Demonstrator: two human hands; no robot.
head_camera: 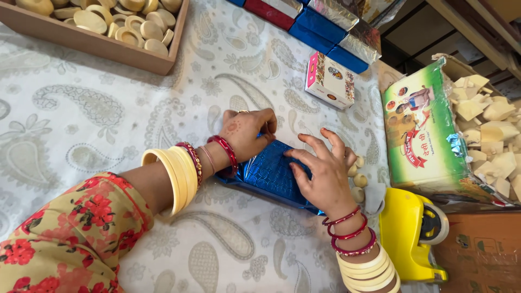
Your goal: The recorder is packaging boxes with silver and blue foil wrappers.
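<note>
Pressing the shiny blue embossed foil-wrapped box (271, 174) flat on the paisley-printed white tablecloth (108, 119) goes best with firm, even fingertip pressure along each fold. The left hand (248, 133) curls over its far edge, gripping; the right hand (324, 176) lies spread, fingers pinning the top.

Probably a small home packing workshop, wooden tray of round pieces (103, 24), stacked foil-wrapped boxes (320, 21), yellow tape dispenser (410, 233)
</note>
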